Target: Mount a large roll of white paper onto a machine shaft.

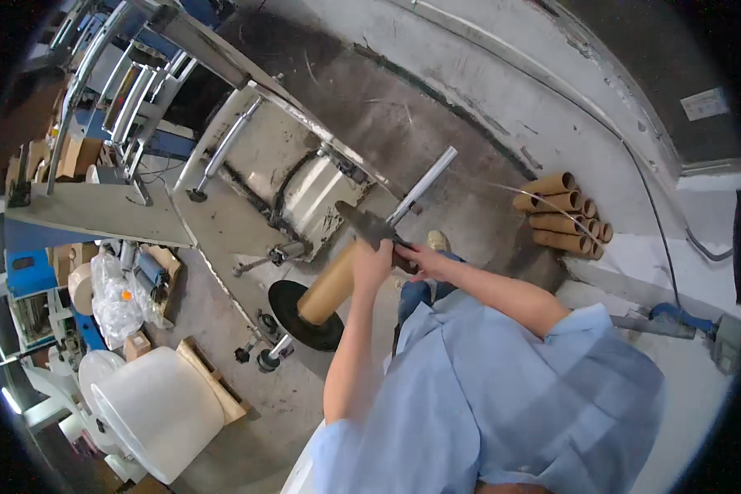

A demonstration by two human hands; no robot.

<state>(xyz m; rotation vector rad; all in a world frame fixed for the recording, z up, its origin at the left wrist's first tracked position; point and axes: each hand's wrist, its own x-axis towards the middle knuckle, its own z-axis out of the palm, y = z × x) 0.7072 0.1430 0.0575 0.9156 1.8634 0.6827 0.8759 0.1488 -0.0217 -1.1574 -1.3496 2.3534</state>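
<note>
A brown cardboard tube (328, 286) sits on a metal shaft (424, 184), its lower end against a black round disc (284, 306). At the tube's upper end is a dark flat piece (361, 222), seen nearly edge-on; its exact kind is unclear. My left hand (372, 265) is closed on this piece, covering the tube's end. From the other side my right hand (424, 262) has its fingers bent against the same piece near the shaft. The fingertips of both hands are partly hidden.
A machine frame (288, 105) with rollers stands ahead and left. Stacked cardboard tubes (564, 216) lie by the right wall. A large white roll (160, 412) rests at lower left, near clear plastic wrap (117, 300). A cable (642, 165) hangs down the wall.
</note>
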